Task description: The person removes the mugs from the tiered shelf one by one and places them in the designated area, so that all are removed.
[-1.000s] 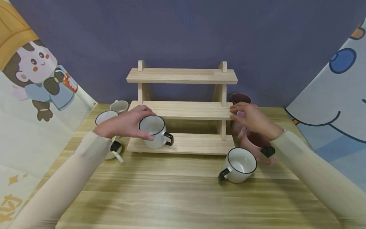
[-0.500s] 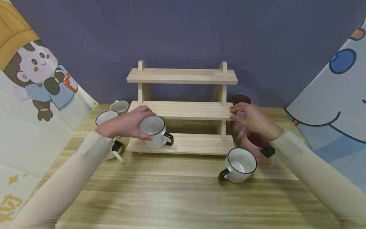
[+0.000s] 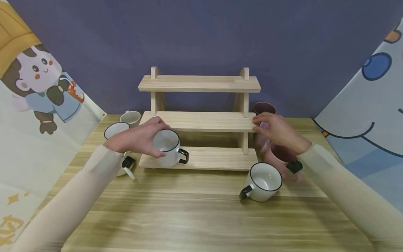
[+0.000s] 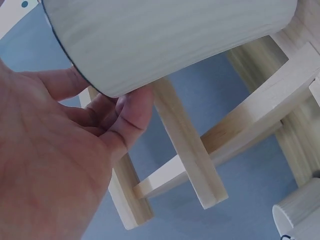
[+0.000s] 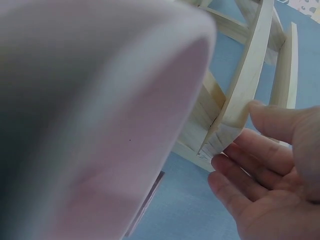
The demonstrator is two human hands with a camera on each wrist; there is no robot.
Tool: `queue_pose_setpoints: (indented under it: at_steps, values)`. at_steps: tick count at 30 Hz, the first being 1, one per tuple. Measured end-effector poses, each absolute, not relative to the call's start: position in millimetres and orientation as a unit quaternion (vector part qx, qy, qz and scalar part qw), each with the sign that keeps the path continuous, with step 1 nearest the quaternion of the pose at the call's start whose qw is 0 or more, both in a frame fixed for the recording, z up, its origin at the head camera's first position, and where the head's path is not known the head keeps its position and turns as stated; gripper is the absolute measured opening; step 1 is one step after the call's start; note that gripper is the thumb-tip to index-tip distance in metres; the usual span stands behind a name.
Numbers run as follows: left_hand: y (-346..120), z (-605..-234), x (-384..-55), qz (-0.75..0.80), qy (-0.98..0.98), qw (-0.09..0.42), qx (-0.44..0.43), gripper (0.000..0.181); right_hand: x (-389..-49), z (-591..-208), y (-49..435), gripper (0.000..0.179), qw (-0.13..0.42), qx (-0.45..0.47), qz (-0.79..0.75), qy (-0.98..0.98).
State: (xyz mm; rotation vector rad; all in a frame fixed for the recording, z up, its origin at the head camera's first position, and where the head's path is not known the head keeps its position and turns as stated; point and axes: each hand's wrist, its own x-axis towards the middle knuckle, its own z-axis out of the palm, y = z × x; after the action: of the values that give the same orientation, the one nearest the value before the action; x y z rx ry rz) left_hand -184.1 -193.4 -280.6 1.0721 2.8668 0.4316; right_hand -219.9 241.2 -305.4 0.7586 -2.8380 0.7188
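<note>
In the head view my left hand [image 3: 143, 135] grips a white enamel mug [image 3: 170, 155] with a black rim and black handle, thumb on its near side and fingers behind. This mug is upright at the left end of the bottom tier of a three-tier wooden display shelf [image 3: 201, 120], its handle pointing right. The left wrist view shows the fingertips against the mug wall [image 4: 165, 40]. My right hand [image 3: 278, 131] holds the right end of the middle tier between thumb and fingers, as the right wrist view shows at the shelf end [image 5: 220, 137].
A second white mug [image 3: 262, 185] stands on the table [image 3: 201, 217] at front right. Pink mugs [image 3: 277, 161] and a dark-pink one [image 3: 263, 107] sit right of the shelf, partly behind my right arm. Several pale mugs, including a black-rimmed one [image 3: 114, 130], stand at the left.
My left hand and the white mug have shifted slightly toward me and to the left on the bottom tier. The right hand has stayed at the middle tier's end.
</note>
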Motion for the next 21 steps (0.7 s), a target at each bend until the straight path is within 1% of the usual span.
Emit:
queue_pose_setpoints:
  at_steps: [8,21]
  values:
    - [-201,-277,-176,0.146,0.927,0.021,0.344,0.075,-218,-303,241,0.031,0.056,0.253,0.239,-0.936]
    - [-215,-260,-160,0.147,0.924,-0.014,0.352,0.073,-218,-304,242,0.029,0.068,0.263,0.237,-0.933]
